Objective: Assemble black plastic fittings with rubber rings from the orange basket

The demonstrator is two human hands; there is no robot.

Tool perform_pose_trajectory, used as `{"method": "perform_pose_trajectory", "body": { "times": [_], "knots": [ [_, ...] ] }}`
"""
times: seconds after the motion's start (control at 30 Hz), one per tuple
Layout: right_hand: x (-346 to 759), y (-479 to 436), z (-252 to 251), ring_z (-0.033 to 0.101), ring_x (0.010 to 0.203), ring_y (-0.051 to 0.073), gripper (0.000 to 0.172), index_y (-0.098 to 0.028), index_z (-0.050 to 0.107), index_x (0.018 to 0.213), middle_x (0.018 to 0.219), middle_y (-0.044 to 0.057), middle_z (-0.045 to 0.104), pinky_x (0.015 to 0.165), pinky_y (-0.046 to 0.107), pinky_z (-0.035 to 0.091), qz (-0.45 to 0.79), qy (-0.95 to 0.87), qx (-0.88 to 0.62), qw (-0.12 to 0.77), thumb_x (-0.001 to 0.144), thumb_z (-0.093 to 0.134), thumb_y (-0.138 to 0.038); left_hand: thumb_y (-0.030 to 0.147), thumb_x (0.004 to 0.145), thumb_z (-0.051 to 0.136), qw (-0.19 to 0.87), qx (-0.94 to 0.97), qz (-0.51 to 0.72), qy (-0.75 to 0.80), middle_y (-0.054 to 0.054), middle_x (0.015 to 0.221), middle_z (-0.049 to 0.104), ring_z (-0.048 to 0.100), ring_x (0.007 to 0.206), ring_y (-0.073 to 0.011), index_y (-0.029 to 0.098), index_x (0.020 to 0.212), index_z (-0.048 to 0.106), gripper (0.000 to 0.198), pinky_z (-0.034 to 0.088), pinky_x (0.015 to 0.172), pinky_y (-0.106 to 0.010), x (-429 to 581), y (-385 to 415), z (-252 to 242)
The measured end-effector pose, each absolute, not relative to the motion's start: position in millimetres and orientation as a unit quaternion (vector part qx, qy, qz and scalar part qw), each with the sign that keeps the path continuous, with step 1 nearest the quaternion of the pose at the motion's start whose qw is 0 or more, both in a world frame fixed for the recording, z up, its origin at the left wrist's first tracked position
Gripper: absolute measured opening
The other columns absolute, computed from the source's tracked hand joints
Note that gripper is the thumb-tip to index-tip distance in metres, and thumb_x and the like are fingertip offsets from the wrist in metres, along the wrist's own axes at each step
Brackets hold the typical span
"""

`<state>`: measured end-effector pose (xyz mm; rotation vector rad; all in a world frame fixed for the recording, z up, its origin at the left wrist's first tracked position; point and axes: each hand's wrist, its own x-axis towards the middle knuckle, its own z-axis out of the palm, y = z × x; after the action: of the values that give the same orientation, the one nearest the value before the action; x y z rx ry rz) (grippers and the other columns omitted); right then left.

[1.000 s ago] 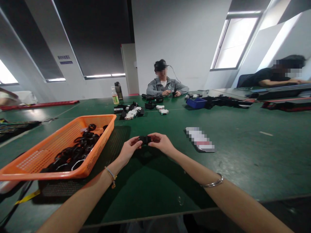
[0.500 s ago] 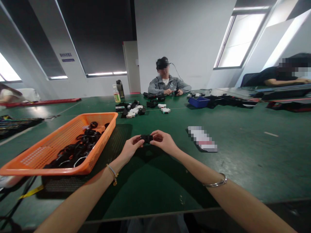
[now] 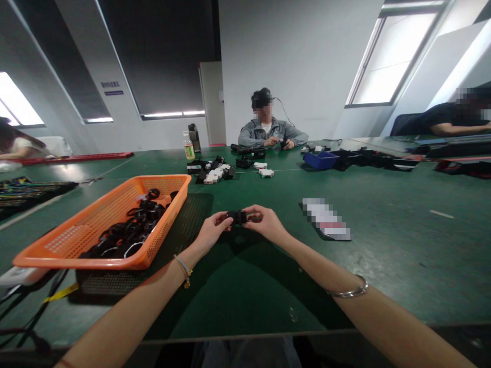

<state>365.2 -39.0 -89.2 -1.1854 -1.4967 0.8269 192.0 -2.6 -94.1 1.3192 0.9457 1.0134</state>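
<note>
Between my two hands is a small black part point(image 3: 237, 218), roughly cylindrical with a ridged middle; its exact kind is too small to make out. My left hand point(image 3: 213, 229) pinches its left end between thumb and fingers. The right end is gripped by my right hand point(image 3: 265, 223), fingertips closed on it. Both hands hold it just above the green table point(image 3: 261, 296). To the left of my left hand stands an orange perforated basket point(image 3: 49, 255) with a heap of black ring-like parts and cords point(image 3: 130, 230) inside.
A phone-like flat object point(image 3: 326, 219), partly blurred out, lies right of my hands. Farther off are black and white parts point(image 3: 215, 171), a bottle point(image 3: 188, 145) and a blue bin point(image 3: 321, 160). A person point(image 3: 268, 130) sits opposite. Cables point(image 3: 46, 306) lie at the left.
The whole view has shifted slightly, so things appear a little farther right. Both hands keep their hold on the black part, with hardly any change in grip.
</note>
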Motion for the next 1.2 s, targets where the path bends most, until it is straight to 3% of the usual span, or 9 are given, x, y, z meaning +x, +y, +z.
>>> {"method": "perform_pose_trajectory", "body": {
  "times": [0.23,0.53,0.7,0.9,1.2],
  "knots": [
    [365.5,-42.4,-82.3,0.063,0.077,0.016,0.029,-0.015,0.066,0.085,0.082,0.004,0.068,0.071,0.030,0.051,0.303,-0.639,-0.524,0.474,0.056,0.067,-0.010,0.028,0.059,0.072,0.573,0.573,0.434,0.394,0.001,0.069,0.061,0.056,0.060,-0.0082,0.011,0.089,0.060,0.038,0.047,0.061,-0.022,193.2,-4.6,-91.7],
    [366.0,-44.8,-76.8,0.058,0.067,0.013,0.029,-0.016,0.067,0.090,0.076,0.002,0.068,0.062,0.027,0.045,0.245,-0.665,-0.555,0.436,0.061,0.066,-0.017,0.032,0.059,0.071,0.578,0.579,0.425,0.388,0.002,0.068,0.060,0.054,0.057,-0.0072,0.012,0.092,0.058,0.041,0.046,0.060,-0.021,192.3,-6.1,-91.3],
    [365.1,-45.2,-78.5,0.058,0.067,0.013,0.036,-0.018,0.063,0.096,0.079,0.001,0.068,0.059,0.025,0.043,0.252,-0.652,-0.540,0.469,0.060,0.066,-0.017,0.036,0.060,0.071,0.575,0.582,0.424,0.388,0.002,0.065,0.058,0.054,0.057,-0.0079,0.012,0.092,0.059,0.042,0.045,0.059,-0.022,192.1,-4.1,-93.5],
    [365.4,-45.5,-78.9,0.059,0.067,0.014,0.026,-0.019,0.065,0.087,0.075,0.001,0.068,0.061,0.027,0.044,0.239,-0.662,-0.535,0.467,0.061,0.066,-0.020,0.037,0.061,0.070,0.578,0.584,0.423,0.383,0.002,0.067,0.058,0.054,0.057,-0.0075,0.012,0.092,0.058,0.041,0.044,0.059,-0.021,191.6,-3.7,-95.7],
    [367.0,-41.4,-84.9,0.059,0.067,0.014,0.030,-0.016,0.065,0.088,0.076,0.002,0.066,0.068,0.030,0.049,0.312,-0.639,-0.500,0.494,0.058,0.067,-0.020,0.034,0.064,0.068,0.581,0.578,0.417,0.393,0.002,0.067,0.058,0.053,0.056,-0.0077,0.011,0.088,0.058,0.034,0.043,0.059,-0.022,194.3,-6.1,-91.1]
  ]
}}
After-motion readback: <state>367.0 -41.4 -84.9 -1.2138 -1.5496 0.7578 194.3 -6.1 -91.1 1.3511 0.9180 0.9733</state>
